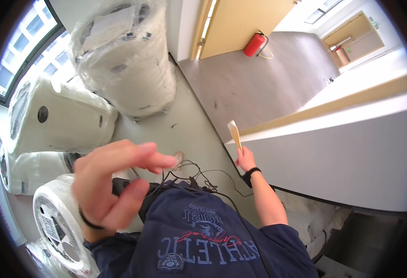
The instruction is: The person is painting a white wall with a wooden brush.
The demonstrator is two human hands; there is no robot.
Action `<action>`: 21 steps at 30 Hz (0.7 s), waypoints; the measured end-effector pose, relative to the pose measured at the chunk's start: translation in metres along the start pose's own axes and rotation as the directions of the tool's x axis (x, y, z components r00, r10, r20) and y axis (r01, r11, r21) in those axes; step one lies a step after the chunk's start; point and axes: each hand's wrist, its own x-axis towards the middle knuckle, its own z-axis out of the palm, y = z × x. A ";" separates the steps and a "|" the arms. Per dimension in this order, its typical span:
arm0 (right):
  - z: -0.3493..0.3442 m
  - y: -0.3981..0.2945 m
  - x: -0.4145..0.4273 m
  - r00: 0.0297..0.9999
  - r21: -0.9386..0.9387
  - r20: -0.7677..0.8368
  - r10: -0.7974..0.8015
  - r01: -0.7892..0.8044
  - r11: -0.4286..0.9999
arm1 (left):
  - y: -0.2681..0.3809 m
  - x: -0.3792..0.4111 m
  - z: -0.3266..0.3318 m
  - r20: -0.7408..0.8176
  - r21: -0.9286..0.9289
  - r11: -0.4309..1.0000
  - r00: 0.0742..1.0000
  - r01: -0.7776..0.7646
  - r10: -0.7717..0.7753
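Note:
My right hand [246,159] grips the handle of a flat brush [235,133] with a wooden handle and pale bristles, which points up and away from me beside the end of a low wall. My left hand [114,180] is raised close to the camera at the left, slightly blurred, with fingers bent and the thumb apart from them. Nothing shows between its fingers. Black cables [203,175] hang in loops in front of my waist, below and between the hands.
Several large white machines in plastic wrap, one upright [130,73] and one beside it [74,118], stand at the left by a window. A white wall [328,160] runs along the right. Beyond the doorway, a red fire extinguisher [254,45] stands by a wooden door [241,21].

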 end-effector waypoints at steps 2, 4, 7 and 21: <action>0.023 0.015 -0.002 0.996 -0.048 0.076 0.056 -0.053 0.997 | -0.031 -0.022 -0.018 -0.104 -0.003 0.971 0.966 0.239 -0.238; 0.037 0.013 -0.015 0.981 -0.139 0.150 0.121 -0.100 0.985 | -0.069 -0.046 -0.034 -0.186 -0.015 0.870 0.853 0.493 -0.487; 0.053 0.026 -0.023 0.915 -0.315 0.297 0.274 -0.178 0.932 | -0.160 -0.098 -0.046 -0.281 -0.196 0.671 0.615 0.715 -0.737; 0.060 -0.005 0.029 0.962 -0.129 0.211 0.174 -0.149 0.981 | -0.377 -0.178 0.082 0.357 0.565 0.366 0.180 0.739 -0.916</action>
